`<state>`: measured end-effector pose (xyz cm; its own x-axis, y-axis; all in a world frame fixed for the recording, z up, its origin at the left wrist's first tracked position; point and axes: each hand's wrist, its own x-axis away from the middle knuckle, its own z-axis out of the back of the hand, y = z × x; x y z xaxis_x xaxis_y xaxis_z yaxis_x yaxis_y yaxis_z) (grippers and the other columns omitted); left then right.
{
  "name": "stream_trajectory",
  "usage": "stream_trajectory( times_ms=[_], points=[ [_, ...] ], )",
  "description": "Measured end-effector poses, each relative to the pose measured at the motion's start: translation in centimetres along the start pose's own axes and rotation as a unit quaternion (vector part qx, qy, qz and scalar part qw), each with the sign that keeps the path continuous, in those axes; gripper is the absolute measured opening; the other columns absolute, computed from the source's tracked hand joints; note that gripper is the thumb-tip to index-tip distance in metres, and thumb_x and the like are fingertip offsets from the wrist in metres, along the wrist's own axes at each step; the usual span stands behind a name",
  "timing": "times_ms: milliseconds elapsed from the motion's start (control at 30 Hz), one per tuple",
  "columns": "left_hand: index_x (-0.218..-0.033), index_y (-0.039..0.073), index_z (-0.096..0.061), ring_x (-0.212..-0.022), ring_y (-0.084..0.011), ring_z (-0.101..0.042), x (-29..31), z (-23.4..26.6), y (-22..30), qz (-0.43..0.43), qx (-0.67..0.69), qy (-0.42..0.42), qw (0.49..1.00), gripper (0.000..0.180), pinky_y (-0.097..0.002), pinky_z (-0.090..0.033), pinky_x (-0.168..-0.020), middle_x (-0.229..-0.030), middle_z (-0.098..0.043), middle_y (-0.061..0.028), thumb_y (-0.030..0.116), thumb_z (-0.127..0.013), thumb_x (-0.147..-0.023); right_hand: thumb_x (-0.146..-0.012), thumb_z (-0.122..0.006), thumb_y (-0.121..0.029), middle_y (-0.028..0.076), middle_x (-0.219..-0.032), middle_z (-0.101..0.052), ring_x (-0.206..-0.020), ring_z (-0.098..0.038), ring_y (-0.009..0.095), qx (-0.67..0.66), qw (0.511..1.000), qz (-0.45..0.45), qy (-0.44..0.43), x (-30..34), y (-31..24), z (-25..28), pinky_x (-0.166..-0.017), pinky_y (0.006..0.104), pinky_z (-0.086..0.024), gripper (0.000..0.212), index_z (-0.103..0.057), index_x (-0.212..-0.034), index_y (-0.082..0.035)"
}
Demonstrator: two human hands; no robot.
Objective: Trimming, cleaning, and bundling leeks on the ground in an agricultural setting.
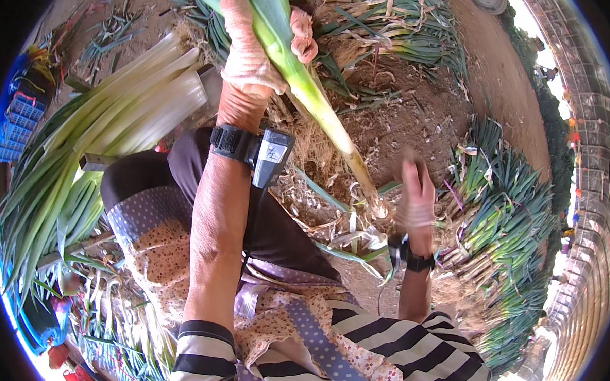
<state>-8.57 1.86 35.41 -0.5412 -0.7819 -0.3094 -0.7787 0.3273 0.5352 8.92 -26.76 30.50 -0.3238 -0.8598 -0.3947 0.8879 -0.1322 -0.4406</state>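
Note:
My left hand (253, 53), in a pale glove, is closed around a thick leek (305, 88). The leek slants from the top of the view down to the right, its green leaves up by my hand and its pale root end lowest. Near that root end is my right hand (414, 198), blurred by motion; its fingers look stretched out and apart, with nothing visible in them. Loose peeled leaves (355, 239) and dry roots lie on the ground under the leek. Both wrists carry strapped black devices (272, 158).
A stack of cleaned leeks (137, 95) rests on a wooden rack at the left. Bundles of untrimmed leeks lie on the soil at the right (510, 209) and far side (400, 26). More leeks (116, 314) lie lower left. A blue crate (19, 124) stands far left.

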Motion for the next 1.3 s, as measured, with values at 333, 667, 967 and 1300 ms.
stream_trajectory(
  times_ms=[333, 667, 967, 1300],
  points=[
    [-0.1, 0.002, -0.051, -0.044, -0.0146, -0.044, 1.2, -2.2, -0.6, 0.043, 0.05, -0.032, 0.997, 0.087, -0.0284, -0.037, -0.042, -0.056, -0.048, -0.0039, 0.082, -0.041, -0.068, -0.094, -0.049, -0.03, 0.009, -0.088, -0.062, -0.078, -0.053, 0.014, -0.522, 0.769, -0.3, -0.215, -13.7, -10.4, -8.6, -0.076, 0.0277, -0.043, 0.035, -0.057, -0.109, 0.001],
    [-0.105, -0.002, -0.054, -0.052, -0.017, -0.053, 0.4, -1.0, -0.6, 0.035, -0.039, -0.081, 0.995, 0.087, -0.0302, -0.047, -0.053, -0.067, -0.059, -0.0099, 0.078, -0.048, -0.071, -0.082, -0.063, -0.047, 0.01, -0.094, -0.061, -0.082, -0.06, 0.016, -0.339, 0.884, -0.184, -0.264, -8.4, -6.3, -8.3, -0.067, 0.024, -0.051, 0.057, -0.054, -0.117, -0.003],
    [-0.11, 0.001, -0.051, -0.081, -0.0219, -0.059, -0.1, -0.1, -0.9, 0.067, 0.106, 0.07, 0.99, 0.086, -0.0439, -0.05, -0.087, -0.091, -0.056, -0.0094, 0.074, -0.057, -0.066, -0.081, -0.07, -0.028, 0.005, -0.084, -0.059, -0.077, -0.058, 0.013, -0.429, 0.861, -0.272, -0.022, -4.8, -7.1, -7.0, -0.062, 0.0244, -0.047, 0.043, -0.057, -0.111, 0.0],
    [-0.103, 0.008, -0.052, -0.068, -0.0205, -0.06, -0.1, 0.1, -1.2, 0.048, 0.121, 0.14, 0.981, 0.04, -0.0426, -0.054, -0.073, -0.078, -0.055, -0.0042, 0.034, -0.072, -0.08, -0.059, -0.084, -0.018, 0.011, -0.101, -0.058, -0.092, -0.057, 0.021, -0.233, 0.966, -0.109, -0.003, -8.7, -6.2, -7.3, -0.078, 0.0339, -0.051, 0.081, -0.043, -0.127, -0.001]
  ],
)
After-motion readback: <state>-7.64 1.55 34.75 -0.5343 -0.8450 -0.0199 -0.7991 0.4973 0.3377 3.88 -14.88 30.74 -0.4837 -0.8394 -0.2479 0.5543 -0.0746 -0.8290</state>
